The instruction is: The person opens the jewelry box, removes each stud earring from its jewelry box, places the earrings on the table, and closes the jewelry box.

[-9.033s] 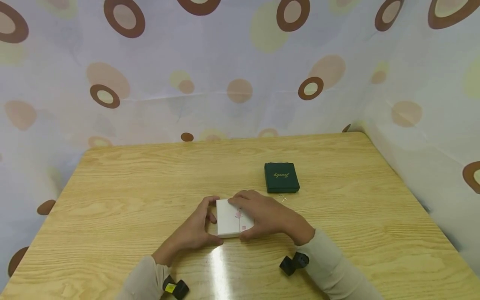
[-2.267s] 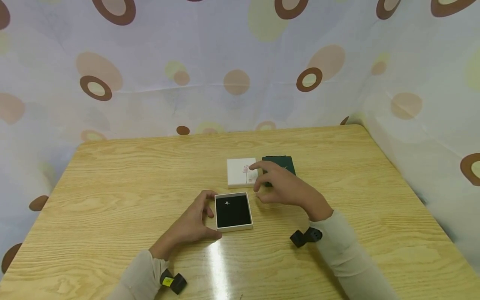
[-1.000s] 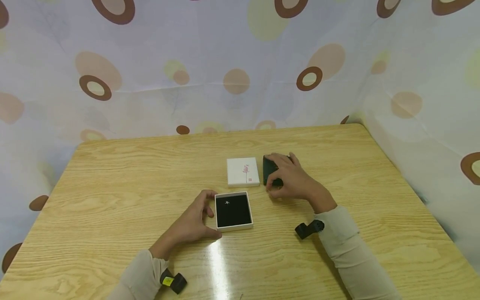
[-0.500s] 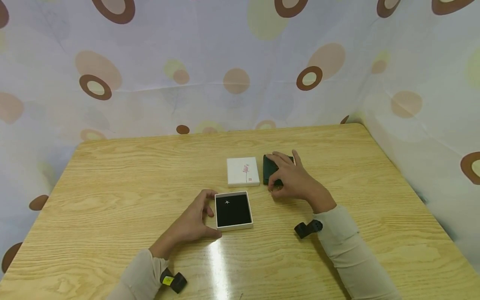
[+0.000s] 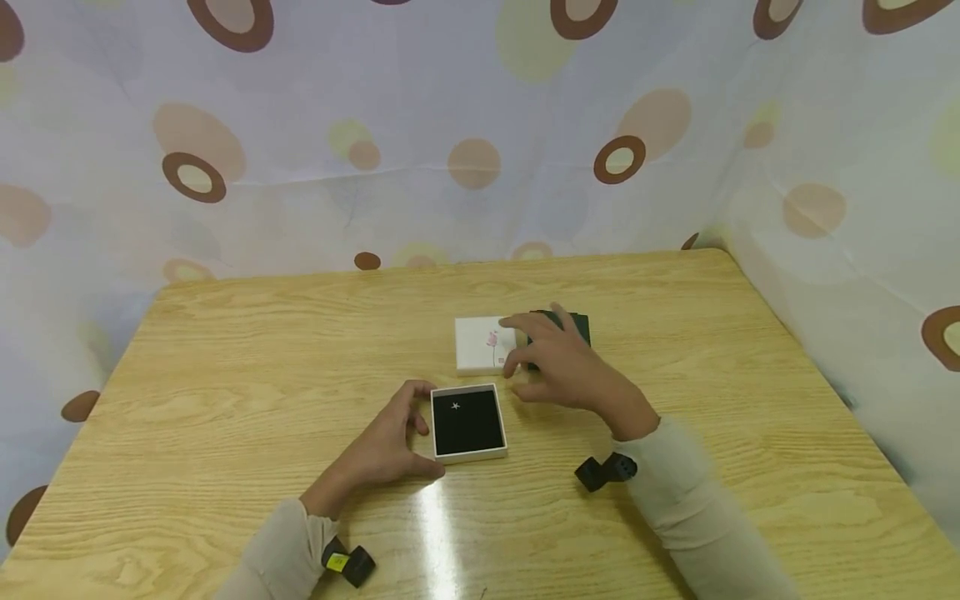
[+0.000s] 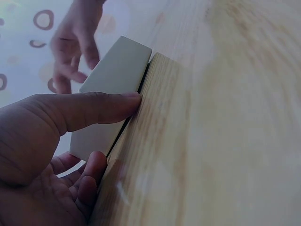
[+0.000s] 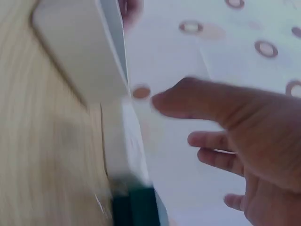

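Observation:
My left hand (image 5: 382,439) holds the left side of an uncovered white jewelry box (image 5: 471,457), thumb along the front and index finger at the back corner. A black pad (image 5: 468,427) fills the box, with a small silver star-shaped piece (image 5: 455,406) lying on it. In the left wrist view the thumb crosses the box's outer wall (image 6: 117,61). My right hand (image 5: 558,367) hovers between the boxes at the back and the uncovered one. Its thumb and index finger are close together; whether something tiny sits between them cannot be made out.
The white lid (image 5: 474,346) with a pink flower lies behind the box. Beside it is a dark green jewelry box (image 5: 581,325), partly hidden by my right hand. A thin pale streak (image 7: 99,203) shows on the table near the green box.
The white lid came off and was set behind its box. Within the last half second my right hand has moved left and nearer from the green box's front edge. My left hand stays put.

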Demonstrator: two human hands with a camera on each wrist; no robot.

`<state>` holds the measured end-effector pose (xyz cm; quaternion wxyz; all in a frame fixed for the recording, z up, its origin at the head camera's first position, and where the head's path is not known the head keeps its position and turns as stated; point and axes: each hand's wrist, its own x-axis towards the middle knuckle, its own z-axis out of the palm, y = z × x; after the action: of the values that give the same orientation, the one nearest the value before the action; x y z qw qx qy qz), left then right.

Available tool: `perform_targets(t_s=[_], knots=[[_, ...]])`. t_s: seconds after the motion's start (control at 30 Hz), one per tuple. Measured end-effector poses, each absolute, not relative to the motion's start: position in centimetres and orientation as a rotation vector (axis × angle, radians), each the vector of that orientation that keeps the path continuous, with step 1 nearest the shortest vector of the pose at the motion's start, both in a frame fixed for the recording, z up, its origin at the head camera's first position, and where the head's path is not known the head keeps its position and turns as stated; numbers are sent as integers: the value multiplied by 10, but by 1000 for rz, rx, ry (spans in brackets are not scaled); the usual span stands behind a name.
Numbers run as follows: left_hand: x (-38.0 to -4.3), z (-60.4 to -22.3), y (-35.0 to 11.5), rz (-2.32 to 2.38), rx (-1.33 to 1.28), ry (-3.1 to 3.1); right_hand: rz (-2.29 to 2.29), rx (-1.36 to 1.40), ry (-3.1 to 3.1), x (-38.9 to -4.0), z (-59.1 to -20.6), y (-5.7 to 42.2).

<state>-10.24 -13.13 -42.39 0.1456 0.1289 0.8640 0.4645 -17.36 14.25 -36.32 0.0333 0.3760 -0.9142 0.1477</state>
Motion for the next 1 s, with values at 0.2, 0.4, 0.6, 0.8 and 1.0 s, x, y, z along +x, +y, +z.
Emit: perform_targets(t_s=[0.2,0.4,0.6,0.8,1.0], knots=[[-102,-425,-132,1350,360,2472,334,1192,-2787,-163,-376,101],[-103,-425,-133,1347,393,2471,278,1225,-2785,-160,-385,75],[-102,-425,-134,1345,400,2471,158,1261,-2701,-159,-388,68],[-103,-425,-134,1354,387,2476,84,1235,-2690,-158,-387,67],[-104,-425,-134,1353,417,2474,-10,1202,-2695,-154,-382,67]])
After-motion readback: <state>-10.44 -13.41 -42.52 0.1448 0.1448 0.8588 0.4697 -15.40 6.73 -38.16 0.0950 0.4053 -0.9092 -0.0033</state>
